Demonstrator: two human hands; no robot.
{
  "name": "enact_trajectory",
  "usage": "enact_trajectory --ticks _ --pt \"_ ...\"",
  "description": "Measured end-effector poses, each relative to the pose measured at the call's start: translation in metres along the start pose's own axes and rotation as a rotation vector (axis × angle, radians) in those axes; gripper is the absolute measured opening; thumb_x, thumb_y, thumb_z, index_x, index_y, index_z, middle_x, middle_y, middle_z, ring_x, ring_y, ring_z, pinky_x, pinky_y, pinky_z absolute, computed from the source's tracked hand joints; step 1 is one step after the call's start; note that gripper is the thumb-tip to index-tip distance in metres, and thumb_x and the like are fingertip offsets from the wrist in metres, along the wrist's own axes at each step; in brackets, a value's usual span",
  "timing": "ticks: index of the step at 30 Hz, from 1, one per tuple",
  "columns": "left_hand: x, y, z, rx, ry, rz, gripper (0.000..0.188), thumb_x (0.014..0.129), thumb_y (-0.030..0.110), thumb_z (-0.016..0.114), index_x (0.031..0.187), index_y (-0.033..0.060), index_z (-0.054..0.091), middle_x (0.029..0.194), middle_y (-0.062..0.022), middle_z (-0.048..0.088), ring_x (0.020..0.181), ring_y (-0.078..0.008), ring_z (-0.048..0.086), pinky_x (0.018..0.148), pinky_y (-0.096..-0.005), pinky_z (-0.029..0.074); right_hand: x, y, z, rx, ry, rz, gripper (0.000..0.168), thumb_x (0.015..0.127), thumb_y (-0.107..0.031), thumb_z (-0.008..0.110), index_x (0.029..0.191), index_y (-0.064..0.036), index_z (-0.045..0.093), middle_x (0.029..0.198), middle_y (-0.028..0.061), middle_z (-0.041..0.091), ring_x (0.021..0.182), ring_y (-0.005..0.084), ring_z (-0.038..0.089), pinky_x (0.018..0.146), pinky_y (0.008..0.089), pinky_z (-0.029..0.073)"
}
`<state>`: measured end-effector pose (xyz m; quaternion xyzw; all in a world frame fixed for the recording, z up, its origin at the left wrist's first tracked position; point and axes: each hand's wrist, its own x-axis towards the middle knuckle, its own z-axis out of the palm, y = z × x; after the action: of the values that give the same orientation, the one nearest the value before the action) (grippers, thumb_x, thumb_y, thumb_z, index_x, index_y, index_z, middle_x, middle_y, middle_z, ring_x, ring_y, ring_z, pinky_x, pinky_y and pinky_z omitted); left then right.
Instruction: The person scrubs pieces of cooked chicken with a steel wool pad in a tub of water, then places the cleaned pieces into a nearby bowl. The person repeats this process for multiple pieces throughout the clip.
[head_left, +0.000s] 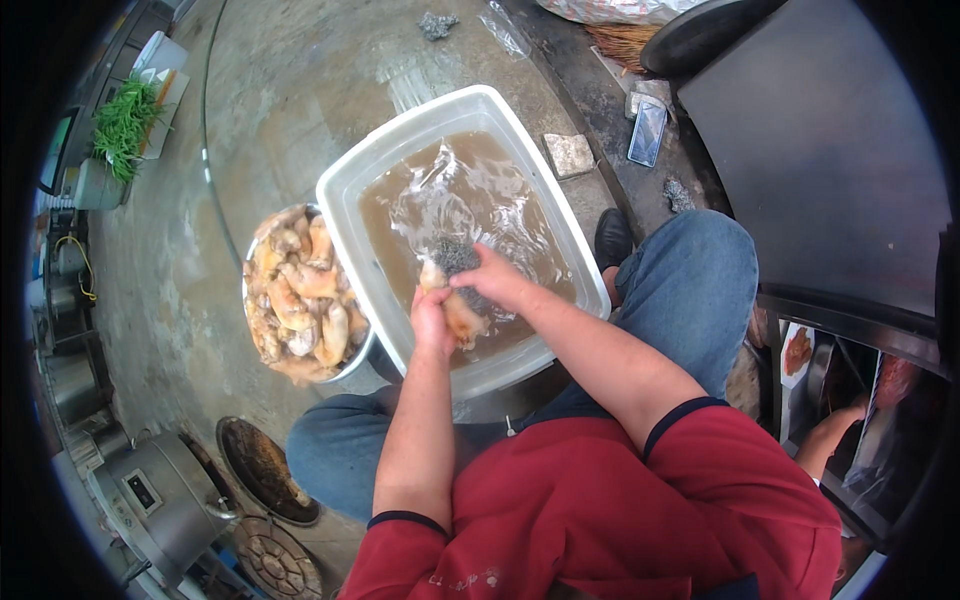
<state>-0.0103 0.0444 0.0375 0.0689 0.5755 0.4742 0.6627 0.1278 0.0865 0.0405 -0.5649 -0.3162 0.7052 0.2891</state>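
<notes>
Over a white plastic tub (345, 195) of murky brown water (397, 217), my left hand (433, 319) grips a pale pig's trotter (463, 321). My right hand (495, 277) has hold of a steel wool scourer (454, 256), which rests against the trotter's upper end. Ripples and reflections break the water's surface around both hands. Left of the tub, a round metal basin (364, 351) is heaped with more trotters (300, 292), yellowish and pale.
A hose (206, 135) crosses the concrete floor. Beyond the tub lie a stone block (568, 155), a phone (647, 133) and another scourer (679, 195). A dark metal cabinet (817, 165) stands at right, with another person's arm (829, 439) below it. An open floor hole (262, 472) is at lower left.
</notes>
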Motion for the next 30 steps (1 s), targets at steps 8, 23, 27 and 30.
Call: enact_trajectory --ticks 8,23,27,30 --pt "-0.001 -0.007 0.002 -0.142 0.002 0.063 0.047 0.08 0.004 0.045 0.128 0.0027 0.049 0.12 -0.0124 0.057 0.11 -0.0299 0.057 0.095 -0.0431 0.047 -0.004 0.017 0.023 -0.149 0.229 -0.268 0.051 0.078 -0.009 0.074 0.12 0.002 0.048 0.11 0.0186 0.064 0.103 0.0277 0.062 0.091 0.0384 0.048" --pt "-0.001 -0.004 0.002 -0.144 0.069 -0.147 0.037 0.079 0.018 0.048 0.109 -0.0012 0.056 0.098 -0.0142 0.063 0.087 -0.0302 0.063 0.082 -0.042 0.052 -0.004 -0.003 0.015 -0.117 0.055 -0.146 0.056 0.077 -0.001 0.071 0.128 0.001 0.048 0.113 0.0178 0.063 0.106 0.0261 0.061 0.09 0.0371 0.048" --pt "0.014 -0.007 -0.02 -0.178 -0.044 -0.158 0.035 0.077 0.021 0.05 0.103 -0.0012 0.058 0.087 -0.0144 0.063 0.075 -0.0298 0.062 0.069 -0.0396 0.053 0.001 -0.001 0.021 0.337 0.177 -0.025 0.055 0.079 -0.002 0.069 0.128 0.004 0.047 0.112 0.0202 0.062 0.105 0.0292 0.061 0.088 0.0372 0.05" --pt "0.007 0.0 -0.021 -0.256 -0.145 -0.21 0.033 0.076 0.023 0.052 0.098 -0.0014 0.058 0.077 -0.013 0.059 0.064 -0.0271 0.057 0.058 -0.0363 0.05 0.007 -0.007 0.003 0.502 0.08 0.025 0.049 0.079 -0.002 0.068 0.124 0.004 0.049 0.106 0.0182 0.063 0.096 0.0273 0.063 0.083 0.0369 0.052"
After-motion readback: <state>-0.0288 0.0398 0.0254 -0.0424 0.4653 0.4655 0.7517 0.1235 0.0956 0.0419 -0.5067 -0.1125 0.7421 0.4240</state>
